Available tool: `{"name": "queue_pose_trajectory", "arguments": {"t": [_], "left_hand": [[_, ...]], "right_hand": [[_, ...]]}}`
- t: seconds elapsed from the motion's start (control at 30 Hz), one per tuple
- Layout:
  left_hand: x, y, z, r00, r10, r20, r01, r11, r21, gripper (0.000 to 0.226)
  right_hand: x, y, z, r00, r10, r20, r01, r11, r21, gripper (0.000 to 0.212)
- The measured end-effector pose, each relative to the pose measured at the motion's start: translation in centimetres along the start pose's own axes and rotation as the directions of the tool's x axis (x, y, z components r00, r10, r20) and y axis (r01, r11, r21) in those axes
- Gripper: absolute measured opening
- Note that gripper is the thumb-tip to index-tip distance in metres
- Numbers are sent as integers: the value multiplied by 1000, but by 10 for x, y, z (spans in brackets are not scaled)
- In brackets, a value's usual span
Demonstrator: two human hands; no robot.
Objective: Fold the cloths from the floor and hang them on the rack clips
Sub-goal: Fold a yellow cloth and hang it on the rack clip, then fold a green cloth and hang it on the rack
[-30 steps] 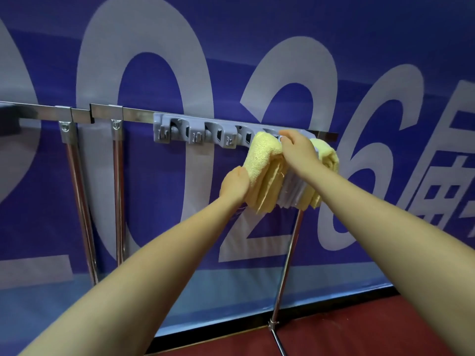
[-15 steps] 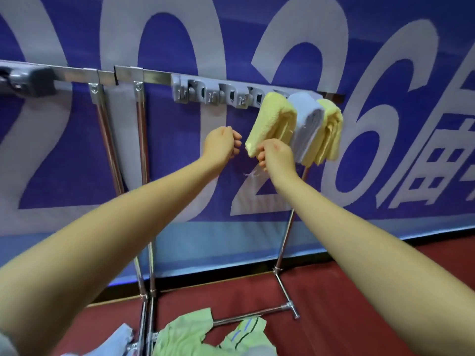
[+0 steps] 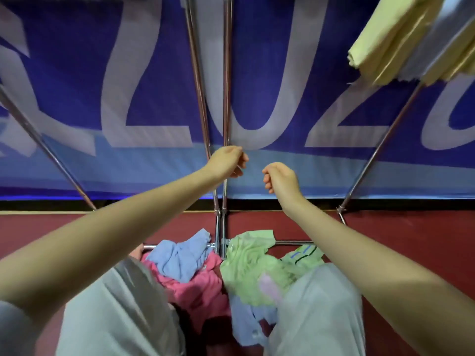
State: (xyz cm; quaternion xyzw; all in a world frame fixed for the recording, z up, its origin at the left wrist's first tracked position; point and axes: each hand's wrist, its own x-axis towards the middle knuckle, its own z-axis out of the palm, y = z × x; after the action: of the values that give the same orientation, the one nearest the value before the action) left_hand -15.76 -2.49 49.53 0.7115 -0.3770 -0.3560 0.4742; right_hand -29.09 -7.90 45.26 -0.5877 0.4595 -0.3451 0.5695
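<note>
Several crumpled cloths are lying on the red floor (image 3: 411, 253) between the person's knees: a blue cloth (image 3: 180, 258) over a pink cloth (image 3: 203, 289), and a green cloth (image 3: 252, 268) to the right, draped across the rack's low crossbar (image 3: 290, 243). Both hands are hovering above the pile, holding nothing; the left hand (image 3: 227, 160) is curling loosely in front of the upright rack poles (image 3: 225, 98), and the right hand (image 3: 279, 177) is hanging with its fingers loosely curled too. Folded yellow cloths (image 3: 380, 39) are hanging at the upper right; their clips are out of view. Because the cloths are overlapping and the green one is lying over the bar, a careless grab is likely to be lifting two at once or snagging fabric on the metal frame. Large pale characters are showing on the blue banner (image 3: 77, 73) behind, reading roughly "202", cut off at both sides.
</note>
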Motion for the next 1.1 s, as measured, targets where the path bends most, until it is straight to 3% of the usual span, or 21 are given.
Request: {"name": "queue_pose_trajectory", "arguments": {"t": [0.27,0.47,0.6,0.77,0.83,0.87,0.97,1.03,1.1], "left_hand": [[4,-173,7,951,-307,30,308,951,-29,37],[13,-286,41,909,-382,166,315,891,327,27],[5,-355,74,834,-486,262,350,832,431,30],[2,-416,107,754,-596,278,452,776,439,30],[2,-441,120,754,-578,312,428,793,435,31],[1,-454,127,756,-571,320,421,799,431,31],[-3,-486,139,717,-607,343,467,784,410,28],[-8,-505,144,690,-622,370,497,779,382,27],[-14,-517,146,658,-638,401,515,769,378,41]], "right_hand": [[-4,168,45,963,271,4,-270,961,-61,27],[-3,289,40,870,482,-103,-492,846,-204,24],[9,433,22,811,580,-79,-553,714,-430,19],[-8,414,35,807,590,25,-364,530,-766,29],[-5,422,39,796,598,98,-270,495,-826,12],[-3,435,39,788,604,124,-245,492,-836,14],[-1,460,41,752,626,204,-119,433,-893,50],[1,476,41,728,645,231,-74,410,-909,54],[3,484,42,675,669,311,18,407,-913,45]]}}
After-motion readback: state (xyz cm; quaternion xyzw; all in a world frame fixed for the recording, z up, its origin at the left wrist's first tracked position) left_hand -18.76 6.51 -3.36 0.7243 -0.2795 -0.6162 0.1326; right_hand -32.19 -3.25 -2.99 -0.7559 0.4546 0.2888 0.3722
